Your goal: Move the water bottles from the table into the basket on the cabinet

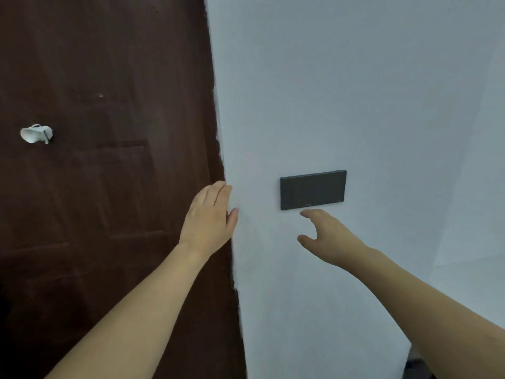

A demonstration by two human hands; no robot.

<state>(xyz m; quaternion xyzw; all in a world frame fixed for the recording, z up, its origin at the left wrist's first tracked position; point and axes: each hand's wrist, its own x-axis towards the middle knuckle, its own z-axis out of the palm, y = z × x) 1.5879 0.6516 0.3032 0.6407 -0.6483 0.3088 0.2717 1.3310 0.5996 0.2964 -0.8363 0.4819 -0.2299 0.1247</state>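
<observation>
Facing a white wall (355, 91) beside a dark brown door (95, 187), the head view showed no bottles, table or basket. The left hand (209, 217) lay flat, fingers straight, at the wall's edge. The right hand (325, 233) hung relaxed and empty just below a black switch plate (313, 190).

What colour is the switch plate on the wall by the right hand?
Dark grey, nearly black; the switch plate shows best in the head view, against the white wall.
</observation>
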